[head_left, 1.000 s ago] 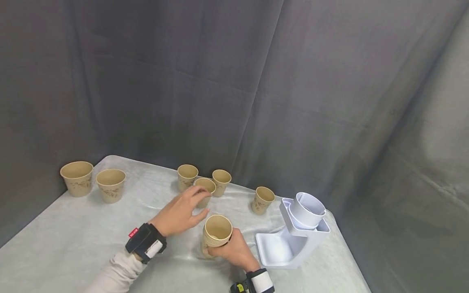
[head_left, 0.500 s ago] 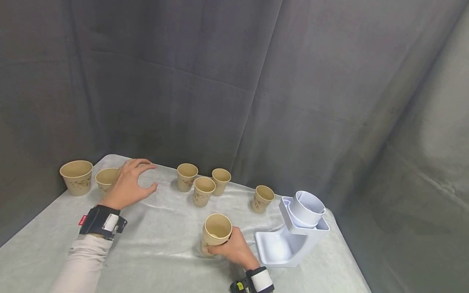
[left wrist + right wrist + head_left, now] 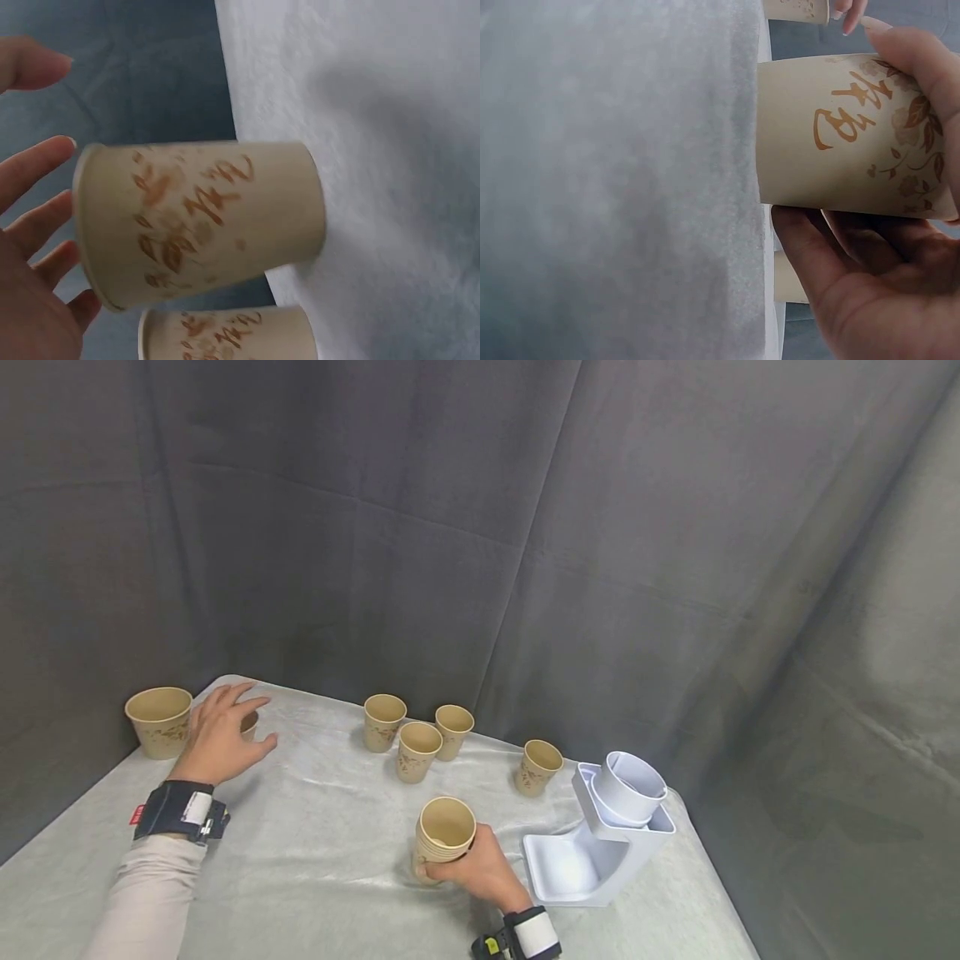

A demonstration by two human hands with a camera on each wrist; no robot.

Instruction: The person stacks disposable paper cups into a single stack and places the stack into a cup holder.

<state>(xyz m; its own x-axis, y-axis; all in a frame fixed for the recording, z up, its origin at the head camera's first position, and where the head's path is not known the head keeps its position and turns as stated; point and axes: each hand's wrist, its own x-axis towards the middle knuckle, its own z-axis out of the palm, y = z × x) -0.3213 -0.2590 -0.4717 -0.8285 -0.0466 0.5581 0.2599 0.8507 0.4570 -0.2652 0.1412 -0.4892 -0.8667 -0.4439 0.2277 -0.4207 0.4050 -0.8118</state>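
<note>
My right hand (image 3: 486,868) grips a stack of nested beige paper cups (image 3: 447,827) at the front middle of the table. In the right wrist view, thumb and fingers lie on either side of the floral-printed cup wall (image 3: 847,135). At the far left my left hand (image 3: 217,737) is spread by a single paper cup (image 3: 250,727), most of which it hides in the head view. The left wrist view has that cup (image 3: 202,225) upright, with fingers (image 3: 37,221) near its rim and the thumb apart; contact is hard to tell.
A wider paper cup (image 3: 159,723) stands left of my left hand. Several paper cups, among them a front one (image 3: 417,752) and one farther right (image 3: 537,768), stand along the back edge. A white plastic stand with a round funnel-like top (image 3: 626,789) is at right. Grey curtains (image 3: 480,527) hang behind.
My left hand has moved from the middle cup, its fingers off it, across to the far-left cup. That middle cup now stands fully visible. The right hand and its stack stay put.
</note>
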